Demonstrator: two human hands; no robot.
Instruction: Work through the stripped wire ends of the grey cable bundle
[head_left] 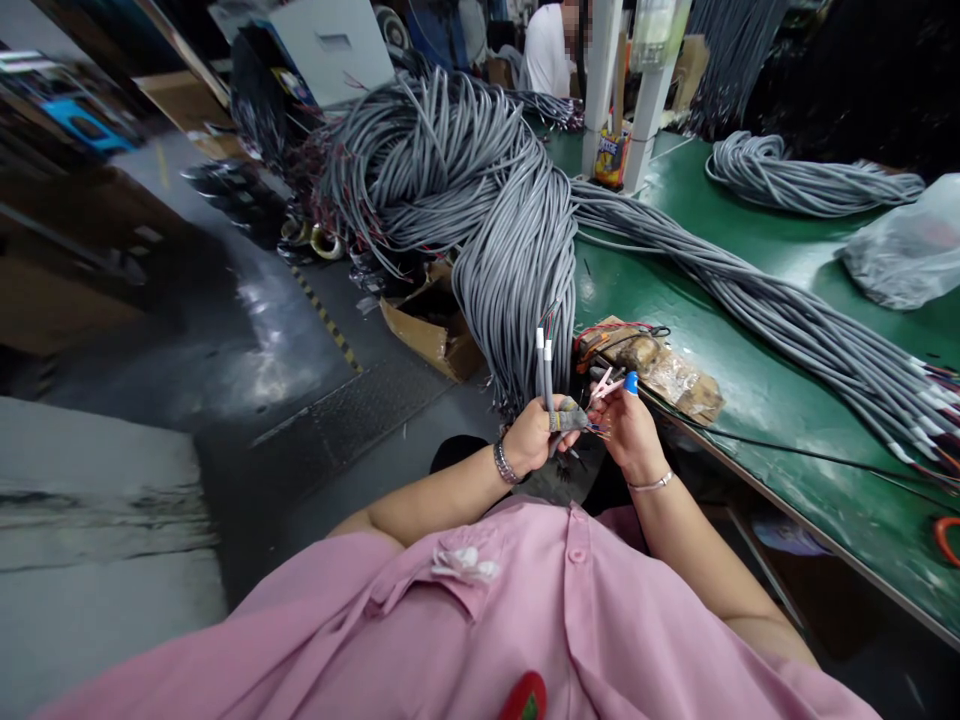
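My left hand (pixel 541 430), its thumb wrapped in grey tape, is closed around grey cables (pixel 547 375). Two of their white-banded ends stand up above the fist, and thin coloured wires (pixel 598 430) poke out on its right side. Close beside it, my right hand (pixel 630 428) has a blue cover on the thumb and is closed on a small pink tool (pixel 606 386); its exact kind is too small to make out. The fingertips of both hands nearly meet around the coloured wires. Just beyond hangs a thick bundle of grey cables (pixel 517 270) over the table edge.
More grey cables (pixel 750 290) lie across the green table (pixel 675 180), with a coil (pixel 810 180) and a plastic bag (pixel 911 245) behind. A taped block (pixel 675 375) sits near the table edge. An open cardboard box (pixel 427 330) stands on the floor. Another person (pixel 546 50) is at the back.
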